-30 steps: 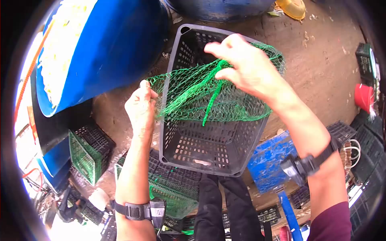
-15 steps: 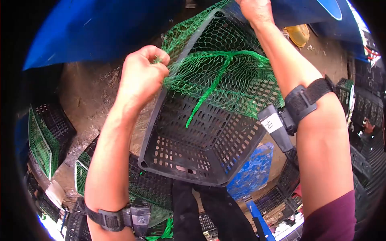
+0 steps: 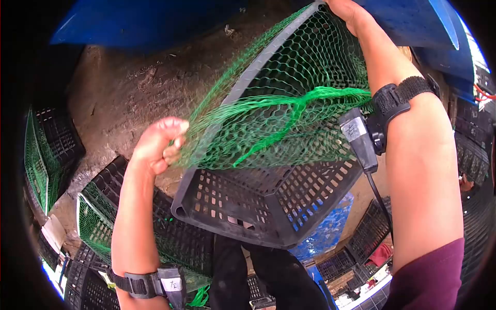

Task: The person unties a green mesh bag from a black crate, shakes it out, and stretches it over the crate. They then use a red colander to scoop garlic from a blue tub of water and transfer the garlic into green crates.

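A black plastic crate (image 3: 243, 206) sits tilted in the middle, its slotted walls and near rim visible. Green netting (image 3: 268, 111) covers its upper part, with a gathered bright green strand hanging across the mesh. My left hand (image 3: 163, 144) pinches the netting's edge just outside the crate's left rim. At the crate's far top corner is my right hand (image 3: 343, 10), its fingertips mostly cut off by the frame edge, so its grip cannot be made out. Both my forearms wear black straps with small devices.
Net-covered black crates (image 3: 49, 155) stand at the left, with another (image 3: 181, 237) at lower left. A blue patterned block (image 3: 323, 227) is behind the crate's near right side. Blue sheeting (image 3: 144, 20) spans the top. More crates line the right.
My left hand has moved down and left, drawing the netting farther over the crate's left rim. My right hand has shifted slightly up and right. The netting covers more of the crate.
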The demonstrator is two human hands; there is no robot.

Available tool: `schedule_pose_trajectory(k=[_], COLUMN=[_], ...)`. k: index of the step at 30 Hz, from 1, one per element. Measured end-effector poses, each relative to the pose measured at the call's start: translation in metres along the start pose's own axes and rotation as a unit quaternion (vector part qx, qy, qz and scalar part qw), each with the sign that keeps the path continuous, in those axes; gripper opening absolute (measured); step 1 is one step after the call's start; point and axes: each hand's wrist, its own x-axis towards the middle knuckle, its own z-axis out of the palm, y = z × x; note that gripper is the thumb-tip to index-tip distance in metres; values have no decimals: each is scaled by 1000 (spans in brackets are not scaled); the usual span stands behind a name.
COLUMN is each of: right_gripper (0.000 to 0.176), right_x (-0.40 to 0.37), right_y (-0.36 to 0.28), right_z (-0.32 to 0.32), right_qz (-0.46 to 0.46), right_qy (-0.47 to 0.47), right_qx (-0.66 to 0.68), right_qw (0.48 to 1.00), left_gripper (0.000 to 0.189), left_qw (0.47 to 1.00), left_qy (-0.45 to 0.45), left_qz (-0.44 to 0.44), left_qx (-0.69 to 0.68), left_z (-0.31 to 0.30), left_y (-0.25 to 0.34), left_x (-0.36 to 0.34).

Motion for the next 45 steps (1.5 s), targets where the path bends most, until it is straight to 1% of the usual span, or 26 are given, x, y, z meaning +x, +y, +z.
schedule_pose_trajectory(k=[4,6,7,8,9,11,14,15,17,19,20,22,25,27,29,31,32,33,35,36,37,38,39,40,41,45], right_gripper=[48,41,33,29,23,17,14,33,52,36,16,6,35,41,43,44,44,44,46,47,47,43,36,31,27,52], right_x=[19,6,-10,-30,-36,-80,-187,-210,-245,-271,-290,-345,-426,-458,-466,-465,-460,-454,-439,-425,-424,-424,-414,-406,-397,-354], right_y=[35,63,66,72,88,103,90,93,126,155,166,178,200,226,249,253,255,257,267,265,266,280,303,301,288,269], right_z=[-18,-32,-36,-50,-52,-57,-31,-21,14,28,35,41,50,69,95,117,129,140,158,159,164,170,160,143,124,73], right_qz=[-29,-89,-158,-68,-47,-193,-472,-466,-402,-329,-345,-397,-321,-269,-246,-220,-198,-177,-184,-167,-37,35,55,235,297,231], right_qy=[93,76,185,186,235,296,104,-6,-36,-137,-164,-154,-235,-231,-209,-187,-175,-167,-165,-219,-93,-49,-123,-118,-20,63], right_qx=[-53,112,0,7,188,36,-142,-234,-297,-303,-308,-216,-203,-214,-218,-221,-231,-242,-235,-193,135,236,220,408,577,549], right_qw=[994,987,970,980,952,935,864,853,866,884,872,878,895,910,921,932,936,939,940,942,986,970,966,875,761,801], left_gripper=[18,14,12,12,11,10,12,12,14,14,11,9,11,10,5,4,5,5,8,7,3,5,9,14,12,11], left_qw=[998,998,998,998,998,997,991,990,990,988,973,942,888,834,863,842,918,914,970,975,980,986,989,991,990,963], left_qy=[-29,-9,12,9,8,35,68,59,46,39,63,106,202,257,245,270,276,282,237,216,171,125,76,83,61,237], left_qz=[-37,-8,16,16,35,57,62,87,105,103,127,137,125,190,172,156,101,97,20,30,43,37,30,19,17,108], left_qx=[-50,-65,-54,-55,-45,-47,-98,-96,-84,110,184,287,395,450,407,440,266,275,50,-32,-91,-106,-122,-107,-126,-63], left_z=[-7,-4,-3,-4,-4,-1,-6,-5,3,11,17,1,1,-3,-12,-7,-5,-3,-7,-16,-25,-37,-46,-36,-41,-11], left_y=[-29,-37,-42,-42,-43,-40,-39,-35,-28,-20,-20,-26,-26,-33,-45,-46,-47,-47,-45,-52,-62,-74,-83,-90,-101,-126], left_x=[-22,-32,-32,-34,-37,-46,-55,-62,-75,-86,-91,-92,-107,-108,-102,-103,-104,-106,-108,-105,-104,-101,-99,-98,-87,-65])
